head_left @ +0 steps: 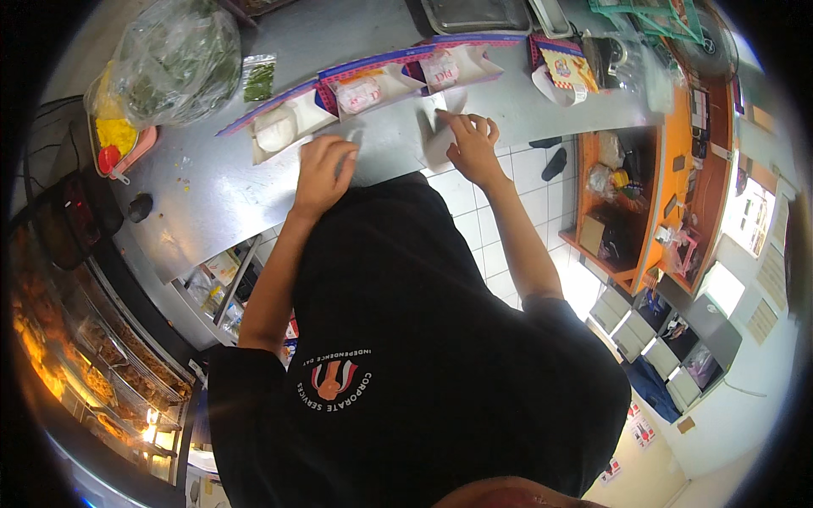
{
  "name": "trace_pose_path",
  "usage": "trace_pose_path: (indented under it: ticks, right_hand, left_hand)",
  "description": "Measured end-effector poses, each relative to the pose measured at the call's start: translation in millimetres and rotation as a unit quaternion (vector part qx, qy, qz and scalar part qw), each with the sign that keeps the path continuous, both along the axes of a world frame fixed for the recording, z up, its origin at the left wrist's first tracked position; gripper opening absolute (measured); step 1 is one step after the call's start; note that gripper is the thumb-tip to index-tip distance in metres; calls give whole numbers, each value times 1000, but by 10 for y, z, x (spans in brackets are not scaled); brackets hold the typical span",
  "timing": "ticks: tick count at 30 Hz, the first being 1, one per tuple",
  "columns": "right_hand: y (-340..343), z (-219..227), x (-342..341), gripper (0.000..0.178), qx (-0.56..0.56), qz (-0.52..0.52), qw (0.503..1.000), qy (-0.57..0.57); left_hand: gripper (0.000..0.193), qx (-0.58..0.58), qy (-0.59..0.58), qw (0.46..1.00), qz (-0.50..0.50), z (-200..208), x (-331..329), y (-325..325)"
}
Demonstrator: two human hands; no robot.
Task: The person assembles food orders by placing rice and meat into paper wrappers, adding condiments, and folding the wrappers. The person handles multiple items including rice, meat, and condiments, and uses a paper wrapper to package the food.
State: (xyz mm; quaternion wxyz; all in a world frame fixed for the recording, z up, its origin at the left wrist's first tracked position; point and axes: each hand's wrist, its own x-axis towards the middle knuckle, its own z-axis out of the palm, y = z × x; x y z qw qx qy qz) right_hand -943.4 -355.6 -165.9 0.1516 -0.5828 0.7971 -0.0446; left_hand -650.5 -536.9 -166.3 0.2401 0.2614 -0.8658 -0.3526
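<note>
Both bare hands work over a brushed stainless-steel counter (207,199). Along it, just ahead of them, runs a slanting row of three open cardboard boxes (398,80), white inside with purple and red edges, each bearing a rounded white paper-wrapped parcel (358,95).

The left hand (324,176) is just beside the leftmost box, its fingers bent; I cannot tell whether anything is under them. The right hand (471,148) is below the rightmost box, thumb and forefinger apart, the other fingers curled, over a pale, paper-like piece (434,144) near the counter's edge. Whether they touch it, I cannot tell.

The row fills the space ahead of the hands. Left of it crowd a bulging clear plastic bag of green leaves (178,63), a small clear sachet of green herbs (258,78) and a pink-rimmed container of yellow food (118,135). Right of it stands a yellow-and-purple printed carton (567,69); behind it lies a rectangular metal tray (474,15). A lit glass food case (93,372) glows at the far left.
</note>
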Motion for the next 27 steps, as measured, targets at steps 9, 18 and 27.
trace_pose_path:
  ticks: [9,18,27]
  right_hand:
    - [549,-109,-347,55,32,11,999,31]
    - [987,-145,-425,61,1,-1,1000,23]
    - [954,-225,-458,52,-43,-14,999,-22]
  left_hand:
    - [20,65,-60,971,-221,13,-1034,211]
    - [40,-12,-94,960,-265,-217,-1583,461]
    - [77,-63,-160,939,-297,-411,-1576,521]
